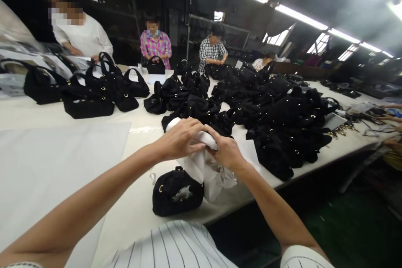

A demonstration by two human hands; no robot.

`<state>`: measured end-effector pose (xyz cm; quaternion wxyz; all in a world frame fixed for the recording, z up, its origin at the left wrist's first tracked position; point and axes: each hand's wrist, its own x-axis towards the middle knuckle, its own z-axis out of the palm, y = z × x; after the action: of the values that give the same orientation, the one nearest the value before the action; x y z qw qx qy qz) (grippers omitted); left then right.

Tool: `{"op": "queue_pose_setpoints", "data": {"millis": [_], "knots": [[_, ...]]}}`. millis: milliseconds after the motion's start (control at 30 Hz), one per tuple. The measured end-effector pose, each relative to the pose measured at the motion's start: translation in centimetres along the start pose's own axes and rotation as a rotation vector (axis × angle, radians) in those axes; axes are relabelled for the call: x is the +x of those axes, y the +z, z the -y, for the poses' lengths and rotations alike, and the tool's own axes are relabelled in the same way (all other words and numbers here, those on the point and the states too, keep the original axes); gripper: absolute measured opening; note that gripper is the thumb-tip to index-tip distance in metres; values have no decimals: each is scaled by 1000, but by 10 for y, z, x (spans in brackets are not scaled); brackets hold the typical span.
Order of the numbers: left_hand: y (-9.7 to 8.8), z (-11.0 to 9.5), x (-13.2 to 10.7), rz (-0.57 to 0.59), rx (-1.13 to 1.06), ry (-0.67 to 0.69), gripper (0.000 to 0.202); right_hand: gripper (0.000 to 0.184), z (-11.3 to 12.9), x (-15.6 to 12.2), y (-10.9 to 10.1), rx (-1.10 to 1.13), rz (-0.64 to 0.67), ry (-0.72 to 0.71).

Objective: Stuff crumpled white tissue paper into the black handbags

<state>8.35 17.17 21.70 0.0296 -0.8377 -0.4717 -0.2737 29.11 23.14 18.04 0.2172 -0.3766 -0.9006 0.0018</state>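
Note:
Both of my hands are wrapped around a white roll of paper-like wrapping (205,139) above the table. My left hand (184,136) grips it from the left, fingers curled over the top. My right hand (225,150) holds its right end, fingertips near those of my left hand. A looser white sheet hangs below the roll. Just under it, a small black handbag (178,192) sits near the table's front edge, with a gold-coloured ring and a shiny clear patch on its side. Crumpled thin wrapping (221,180) lies to its right.
A big heap of black bags (273,113) covers the table to the right. Several finished-looking handbags (89,100) stand at the left, behind large white sheets (59,163). Metal clasps (344,129) lie far right. Several people work across the table; another person's arms (392,113) reach in at right.

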Motion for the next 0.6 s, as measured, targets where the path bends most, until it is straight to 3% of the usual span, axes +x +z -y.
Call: {"op": "queue_pose_setpoints", "data": {"millis": [67,133,167,233,267,333,433,500,600], "knots": [[3,13,-33,-171,-62,-133,24,60,-24,-24,-6,-74,-130,88],[25,24,-79,-223,-65,-380,18,45,-46,-59,-14,-148,-364,201],[43,26,-103,-179,-67,-516,19,37,-54,-78,-18,-200,-500,260],[90,22,-143,-28,-138,-741,45,28,-58,-115,-22,-340,-749,357],[115,17,-157,40,-179,-809,62,26,-53,-131,-20,-401,-840,377],[157,3,-171,64,-167,-896,82,28,-33,-155,-11,-431,-932,349],[191,-8,-167,-36,26,-919,71,43,8,-176,14,-236,-805,239],[194,-3,-162,-56,125,-912,50,53,31,-183,34,-74,-595,144],[186,11,-164,23,98,-988,29,61,52,-188,64,106,-334,-32]]}}
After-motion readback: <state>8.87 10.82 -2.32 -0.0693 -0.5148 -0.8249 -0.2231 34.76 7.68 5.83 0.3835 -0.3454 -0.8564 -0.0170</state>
